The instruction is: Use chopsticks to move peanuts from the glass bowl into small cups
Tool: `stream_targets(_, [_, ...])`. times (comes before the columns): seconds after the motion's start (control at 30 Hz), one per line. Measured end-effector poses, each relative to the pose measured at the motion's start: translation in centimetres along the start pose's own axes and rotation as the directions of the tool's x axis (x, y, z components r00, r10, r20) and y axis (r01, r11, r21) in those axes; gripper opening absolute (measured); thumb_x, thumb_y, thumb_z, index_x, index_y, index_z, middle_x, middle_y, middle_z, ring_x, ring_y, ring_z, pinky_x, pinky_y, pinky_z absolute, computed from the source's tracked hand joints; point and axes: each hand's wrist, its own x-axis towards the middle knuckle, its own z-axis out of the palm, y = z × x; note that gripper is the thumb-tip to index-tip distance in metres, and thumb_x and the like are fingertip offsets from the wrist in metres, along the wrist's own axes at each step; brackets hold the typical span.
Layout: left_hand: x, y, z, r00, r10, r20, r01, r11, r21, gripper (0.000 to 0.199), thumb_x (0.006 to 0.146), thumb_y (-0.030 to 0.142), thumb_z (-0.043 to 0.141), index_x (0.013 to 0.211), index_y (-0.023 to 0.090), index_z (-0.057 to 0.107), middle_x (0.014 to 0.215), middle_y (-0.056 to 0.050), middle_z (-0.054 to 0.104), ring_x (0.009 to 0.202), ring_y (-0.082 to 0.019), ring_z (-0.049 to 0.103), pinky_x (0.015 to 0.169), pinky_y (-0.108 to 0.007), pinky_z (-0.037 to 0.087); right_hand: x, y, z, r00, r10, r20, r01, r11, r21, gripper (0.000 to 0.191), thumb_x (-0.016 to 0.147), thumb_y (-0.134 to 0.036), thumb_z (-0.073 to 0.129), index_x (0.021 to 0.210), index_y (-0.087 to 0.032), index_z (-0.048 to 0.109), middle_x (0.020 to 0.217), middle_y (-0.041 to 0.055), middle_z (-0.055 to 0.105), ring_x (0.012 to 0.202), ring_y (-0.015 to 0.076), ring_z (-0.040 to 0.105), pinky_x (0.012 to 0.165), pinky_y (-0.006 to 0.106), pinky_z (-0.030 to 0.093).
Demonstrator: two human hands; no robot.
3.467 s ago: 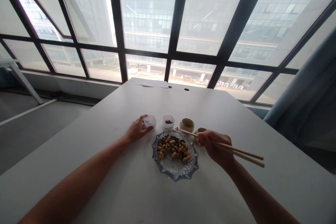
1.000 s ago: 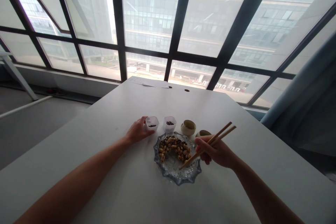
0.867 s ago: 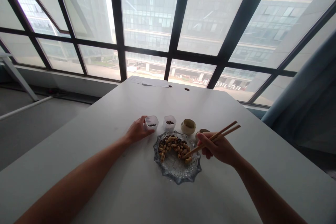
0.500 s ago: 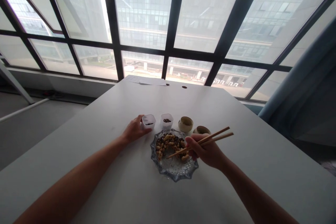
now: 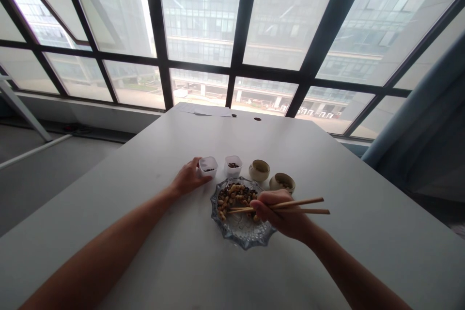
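My right hand (image 5: 281, 210) grips a pair of wooden chopsticks (image 5: 305, 203), their tips down among the peanuts (image 5: 225, 201) on the left side of a scalloped glass dish (image 5: 241, 241). Dark seeds or nuts lie mixed with the peanuts toward the dish's back. My left hand (image 5: 191, 178) is wrapped round the left side of a small white plastic cup (image 5: 208, 167) holding a few dark pieces. Beside it stands a second white cup (image 5: 233, 166), also with dark pieces inside. Whether the chopsticks pinch anything is too small to tell.
Right of the white cups stand a beige cup (image 5: 259, 170) and another beige cup (image 5: 282, 182) with pale pieces inside, close behind my right hand. All rest on a white table (image 5: 174, 252). Paper sheets (image 5: 203, 110) lie at its far edge, before tall windows.
My right hand has turned the chopsticks flatter, and their tips have moved slightly left and up to the peanuts, closer together. My left hand stays on the white cup.
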Motion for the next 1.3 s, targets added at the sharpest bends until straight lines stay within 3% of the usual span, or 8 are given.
stream_targets(0.33, [0.03,-0.07,0.08,1.0,0.009,-0.011,-0.009,1.0,0.001,0.061,0.07,0.052,0.069,0.12,0.024,0.049,0.108,-0.012,0.067,0.098,-0.033,0.065,0.084,-0.042,0.05,-0.12,-0.31,-0.2,1.0,-0.025,-0.011,0.024,0.998,-0.064,0.046,0.099,-0.044,0.047,0.059,-0.021,0.048,0.05,-0.0019,0.049,0.044,0.01,0.042,0.045,0.023,0.03])
stream_targets(0.67, [0.12,-0.28,0.23,1.0,0.01,-0.024,-0.01,1.0,0.005,0.061,0.069,0.051,0.07,0.12,0.024,0.05,0.109,-0.012,0.067,0.098,-0.032,0.064,0.085,-0.042,0.05,-0.18,-0.42,-0.25,1.0,0.014,0.021,-0.013,1.0,-0.024,0.05,0.1,-0.049,0.042,0.057,-0.023,0.041,0.05,-0.0013,0.048,0.043,0.0106,0.042,0.045,0.025,0.031])
stream_targets(0.97, [0.04,-0.12,0.11,1.0,0.003,-0.011,-0.003,1.0,0.007,0.062,0.069,0.054,0.069,0.12,0.024,0.049,0.111,-0.012,0.067,0.099,-0.033,0.064,0.086,-0.043,0.051,-0.17,-0.36,0.43,0.992,-0.12,-0.025,0.115,0.982,-0.152,0.049,0.1,-0.043,0.041,0.056,-0.023,0.029,0.049,-0.0044,0.035,0.043,0.0095,0.03,0.046,0.027,0.023])
stream_targets(1.3, [0.03,-0.12,0.18,1.0,-0.005,0.005,0.005,1.0,0.01,0.064,0.069,0.054,0.068,0.121,0.022,0.048,0.112,-0.014,0.066,0.102,-0.034,0.064,0.089,-0.045,0.05,-0.32,0.18,0.2,0.996,-0.047,-0.081,0.035,0.99,-0.14,0.05,0.1,-0.044,0.042,0.054,-0.024,0.037,0.047,-0.0007,0.05,0.04,0.0104,0.041,0.044,0.026,0.03])
